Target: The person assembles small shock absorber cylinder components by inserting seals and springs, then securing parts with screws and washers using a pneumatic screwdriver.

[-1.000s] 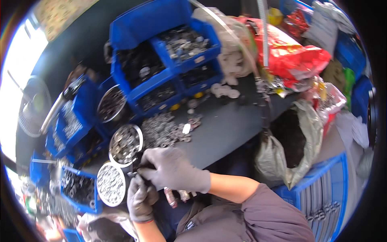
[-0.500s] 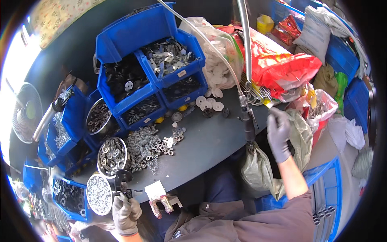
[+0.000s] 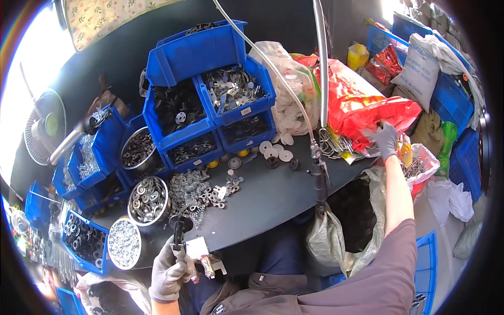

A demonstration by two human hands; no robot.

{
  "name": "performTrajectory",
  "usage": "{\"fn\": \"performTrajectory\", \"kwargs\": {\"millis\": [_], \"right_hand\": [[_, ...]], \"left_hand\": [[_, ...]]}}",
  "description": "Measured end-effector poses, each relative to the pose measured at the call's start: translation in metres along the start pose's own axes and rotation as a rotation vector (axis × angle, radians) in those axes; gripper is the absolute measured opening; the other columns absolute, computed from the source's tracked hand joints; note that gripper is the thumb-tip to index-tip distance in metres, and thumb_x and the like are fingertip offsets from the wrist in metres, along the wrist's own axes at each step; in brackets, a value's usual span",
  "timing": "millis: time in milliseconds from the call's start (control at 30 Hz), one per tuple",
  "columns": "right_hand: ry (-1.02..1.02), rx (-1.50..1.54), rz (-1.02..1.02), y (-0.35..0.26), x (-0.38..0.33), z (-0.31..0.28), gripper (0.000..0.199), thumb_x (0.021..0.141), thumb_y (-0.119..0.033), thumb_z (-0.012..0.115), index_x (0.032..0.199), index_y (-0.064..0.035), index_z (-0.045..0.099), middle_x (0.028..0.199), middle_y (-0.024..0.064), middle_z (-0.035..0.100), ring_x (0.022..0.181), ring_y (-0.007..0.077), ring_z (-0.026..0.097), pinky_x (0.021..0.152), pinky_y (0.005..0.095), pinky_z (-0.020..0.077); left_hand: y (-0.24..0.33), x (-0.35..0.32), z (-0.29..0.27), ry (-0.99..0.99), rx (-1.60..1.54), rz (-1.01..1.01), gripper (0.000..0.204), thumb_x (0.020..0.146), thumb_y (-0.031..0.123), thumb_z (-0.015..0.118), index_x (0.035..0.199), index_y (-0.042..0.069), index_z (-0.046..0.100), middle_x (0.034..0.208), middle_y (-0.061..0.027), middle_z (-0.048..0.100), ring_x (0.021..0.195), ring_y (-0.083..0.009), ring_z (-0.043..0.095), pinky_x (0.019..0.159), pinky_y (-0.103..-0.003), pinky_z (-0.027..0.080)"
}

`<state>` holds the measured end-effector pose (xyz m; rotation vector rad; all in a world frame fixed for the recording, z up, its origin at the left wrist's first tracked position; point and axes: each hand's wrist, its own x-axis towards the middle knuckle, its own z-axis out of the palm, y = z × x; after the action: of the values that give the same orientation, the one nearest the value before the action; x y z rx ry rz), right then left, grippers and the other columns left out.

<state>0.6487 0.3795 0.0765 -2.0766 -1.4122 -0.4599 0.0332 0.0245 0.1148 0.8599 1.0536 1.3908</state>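
Note:
My left hand (image 3: pixel 170 274), in a grey glove, is closed on a black part with a round disc on a stem (image 3: pixel 180 224), held up at the bench's front edge. Beside it, a small white block fixture (image 3: pixel 197 248) with wrapped prongs juts from the edge. My right hand (image 3: pixel 387 140), also gloved, is stretched out to the right, its fingers bent on the edge of a red plastic bag (image 3: pixel 341 97). Bent metal wire pieces (image 3: pixel 336 144) poke out at the bag's lower left. An air screwdriver (image 3: pixel 318 178) hangs from a hose left of my right arm.
Blue bins (image 3: pixel 173 134) of small parts stand at the back. Steel bowls (image 3: pixel 149 202) of metal parts and a heap of springs (image 3: pixel 189 194) sit on the dark bench (image 3: pixel 257 197). An open woven sack (image 3: pixel 328 239) lies below the right edge; a fan (image 3: pixel 47 126) is far left.
My right hand has moved up and away from above the woven sack to the red bag. My left hand has shifted slightly right with the black part, whose disc is raised beside the white block.

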Motion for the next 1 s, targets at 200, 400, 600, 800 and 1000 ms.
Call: {"fn": "performTrajectory", "kwargs": {"millis": [200,400,600,800,1000], "right_hand": [[0.035,0.437,-0.050,0.041,-0.106,-0.047,0.020,0.088,-0.014,0.060,0.099,0.0000,0.067,0.091,0.0213,0.068,0.084,0.0409,0.064,0.078,0.0430,0.0498],[-1.090,1.239,0.272,0.045,-0.276,-0.137,0.051,0.091,-0.009,0.055,0.140,0.0046,0.047,0.092,0.0025,0.063,0.061,0.0141,0.058,0.060,0.0275,0.0527],[-0.870,2.028,0.892,-0.018,-0.264,-0.097,0.042,0.102,-0.039,0.044,0.117,-0.0017,0.057,0.063,-0.0036,0.038,0.051,0.0111,0.035,0.050,0.0275,0.0305],[-0.650,1.853,0.349,-0.134,-0.292,-0.110,0.047,0.100,-0.020,0.053,0.143,-0.0019,0.047,0.084,-0.0007,0.058,0.049,0.0117,0.046,0.045,0.0229,0.0423],[-0.809,1.694,0.088,-0.305,-0.322,-0.190,0.044,0.104,-0.008,0.044,0.147,-0.0017,0.044,0.089,-0.0012,0.054,0.070,0.0054,0.046,0.066,0.0193,0.0404]], "left_hand": [[0.000,0.003,-0.014,0.017,0.017,-0.010,0.074,0.080,0.023,0.080,0.141,0.004,0.043,0.064,-0.0049,0.052,0.046,-0.0109,0.042,0.041,-0.024,0.032],[0.026,-0.001,-0.016,-0.005,0.029,-0.169,0.077,0.091,0.014,0.068,0.155,0.001,0.027,0.079,-0.0056,0.059,0.052,-0.0121,0.055,0.046,-0.023,0.044],[0.021,-0.018,-0.014,-0.234,-0.080,-0.173,0.077,0.098,0.015,0.063,0.160,0.010,0.017,0.083,-0.0030,0.058,0.061,-0.0089,0.062,0.046,-0.019,0.046],[0.035,-0.041,-0.056,-0.040,-0.228,0.019,0.065,0.095,0.015,0.067,0.151,0.008,0.035,0.087,0.0001,0.051,0.063,-0.0036,0.040,0.050,-0.018,0.031],[0.040,-0.072,-0.104,-0.034,-0.355,-0.004,0.036,0.099,0.037,0.062,0.126,0.017,0.049,0.068,0.0012,0.039,0.052,-0.0070,0.033,0.046,-0.021,0.026]]}}
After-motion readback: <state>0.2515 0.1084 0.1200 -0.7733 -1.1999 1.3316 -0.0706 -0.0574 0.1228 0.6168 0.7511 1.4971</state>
